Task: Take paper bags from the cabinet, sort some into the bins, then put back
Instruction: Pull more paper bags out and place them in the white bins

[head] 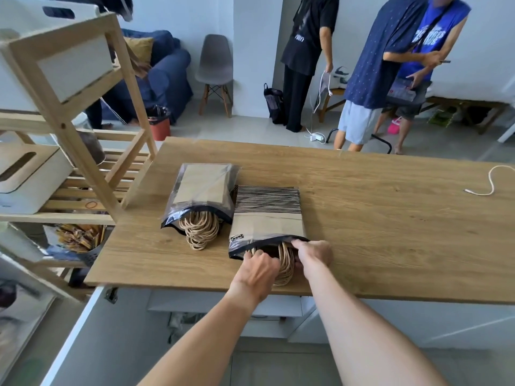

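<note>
Two clear plastic packs of brown paper bags lie on the wooden table. The left pack holds plain bags, and its twine handles spill out of the near end. The right pack holds black-striped bags. My left hand grips that pack's twine handles at the open near end. My right hand pinches the plastic lip of the same pack just above the handles.
A wooden shelf unit with white bins stands left of the table. A white cable lies at the table's far right. Three people stand beyond the table, near a grey chair and a red waste bin.
</note>
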`<action>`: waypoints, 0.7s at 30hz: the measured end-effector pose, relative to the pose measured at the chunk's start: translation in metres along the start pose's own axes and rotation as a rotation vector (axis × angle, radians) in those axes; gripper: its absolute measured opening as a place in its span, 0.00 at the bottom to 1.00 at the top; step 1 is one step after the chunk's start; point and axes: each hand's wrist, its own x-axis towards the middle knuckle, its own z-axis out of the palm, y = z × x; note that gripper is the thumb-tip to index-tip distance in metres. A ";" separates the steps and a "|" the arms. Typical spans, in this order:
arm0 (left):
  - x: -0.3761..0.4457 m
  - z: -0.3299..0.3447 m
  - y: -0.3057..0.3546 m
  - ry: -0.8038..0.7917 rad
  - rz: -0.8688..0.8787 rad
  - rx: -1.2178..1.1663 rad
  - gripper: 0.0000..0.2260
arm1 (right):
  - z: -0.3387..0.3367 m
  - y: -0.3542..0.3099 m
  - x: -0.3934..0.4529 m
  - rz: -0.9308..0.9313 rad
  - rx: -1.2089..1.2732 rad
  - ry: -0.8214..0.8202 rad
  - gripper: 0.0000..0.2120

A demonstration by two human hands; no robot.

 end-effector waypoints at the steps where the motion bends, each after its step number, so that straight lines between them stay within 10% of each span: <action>1: -0.001 0.003 0.002 0.010 -0.022 -0.005 0.08 | -0.002 0.002 0.001 0.018 0.004 -0.015 0.12; 9: 0.008 -0.002 0.011 0.054 -0.115 -0.097 0.15 | -0.005 0.022 -0.023 0.166 0.178 -0.200 0.09; 21: -0.017 0.005 0.021 0.201 -0.112 -0.130 0.12 | 0.008 0.041 -0.029 0.374 0.371 -0.438 0.38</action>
